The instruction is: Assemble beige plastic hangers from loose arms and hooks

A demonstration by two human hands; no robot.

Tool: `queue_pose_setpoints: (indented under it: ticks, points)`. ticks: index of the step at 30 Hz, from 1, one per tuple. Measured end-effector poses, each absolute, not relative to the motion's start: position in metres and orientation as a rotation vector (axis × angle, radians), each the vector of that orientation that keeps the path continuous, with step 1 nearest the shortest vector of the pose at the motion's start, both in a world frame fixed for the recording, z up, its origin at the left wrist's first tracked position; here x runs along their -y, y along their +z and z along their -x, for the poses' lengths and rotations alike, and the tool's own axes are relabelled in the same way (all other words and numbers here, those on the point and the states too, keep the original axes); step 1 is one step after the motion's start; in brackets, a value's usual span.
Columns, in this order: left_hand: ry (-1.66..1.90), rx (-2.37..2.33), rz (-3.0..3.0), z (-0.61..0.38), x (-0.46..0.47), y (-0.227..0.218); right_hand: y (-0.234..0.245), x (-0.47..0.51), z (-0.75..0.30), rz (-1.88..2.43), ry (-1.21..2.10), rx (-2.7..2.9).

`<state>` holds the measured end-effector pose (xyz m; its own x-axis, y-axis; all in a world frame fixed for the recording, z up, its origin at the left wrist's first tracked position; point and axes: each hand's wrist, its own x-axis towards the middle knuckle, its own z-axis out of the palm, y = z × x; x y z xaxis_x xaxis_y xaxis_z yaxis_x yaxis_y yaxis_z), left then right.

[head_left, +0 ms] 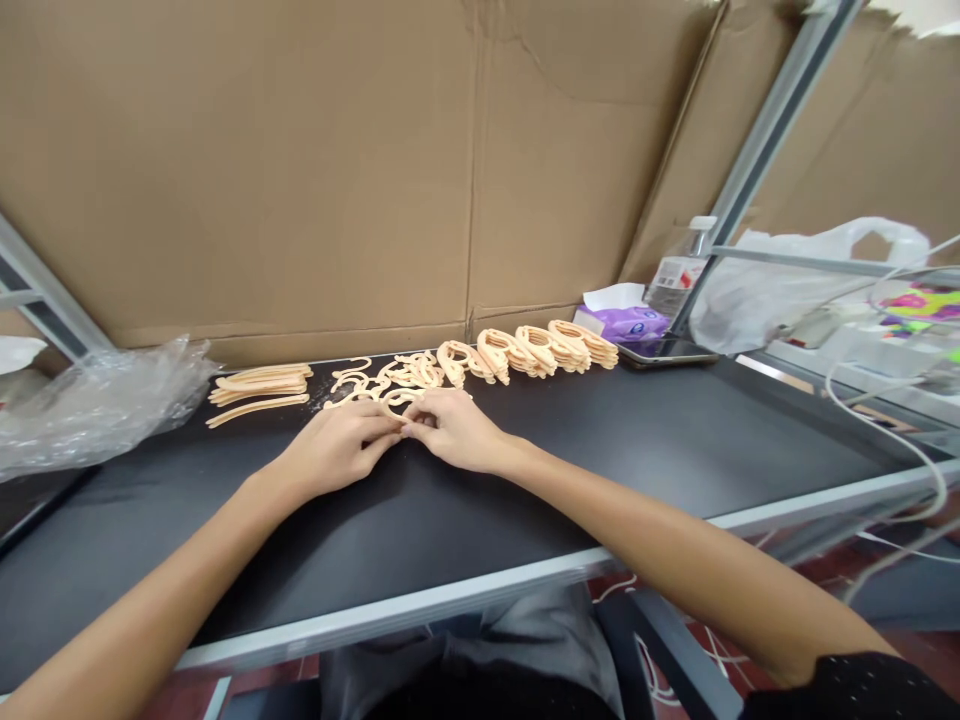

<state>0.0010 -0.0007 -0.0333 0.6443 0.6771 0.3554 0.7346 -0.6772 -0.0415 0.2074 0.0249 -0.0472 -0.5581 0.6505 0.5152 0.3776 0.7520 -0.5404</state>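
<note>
My left hand (345, 444) and my right hand (454, 428) meet near the middle of the black table. The fingers of both are pinched on a thin, curved peach-coloured strip (397, 403), one hand on each side. Just beyond them lies a loose pile of S-shaped and curved peach strips (409, 371). To the right of that pile, stacks of looped peach pieces (536, 350) stand in a row. Several long, nearly straight peach strips (260, 383) lie to the left. My fingers partly hide the held strip.
A crumpled clear plastic bag (112, 400) lies at the left. Behind the black table (525, 500) stands a cardboard wall (300, 170). At the back right are a purple tissue pack (626, 322), a plastic bottle (677, 275) and a dark phone-like slab (667, 350). White cables (885, 420) hang at the right.
</note>
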Motion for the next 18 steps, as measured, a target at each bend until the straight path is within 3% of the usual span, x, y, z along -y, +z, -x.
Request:
queue_pose_setpoints:
  ticks: [7, 12, 18]
  points:
    - [-0.796, 1.702, 2.22, 0.039, -0.015, -0.016, -0.042, -0.034, -0.214, 0.847, 0.535, 1.955]
    - [-0.583, 1.92, 2.225, 0.058, -0.026, -0.02, -0.036, -0.036, -0.216, 0.865, 0.66, 1.743]
    - [-0.465, 1.804, 2.365, 0.057, -0.029, -0.024, -0.036, -0.037, -0.215, 0.857, 0.751, 1.607]
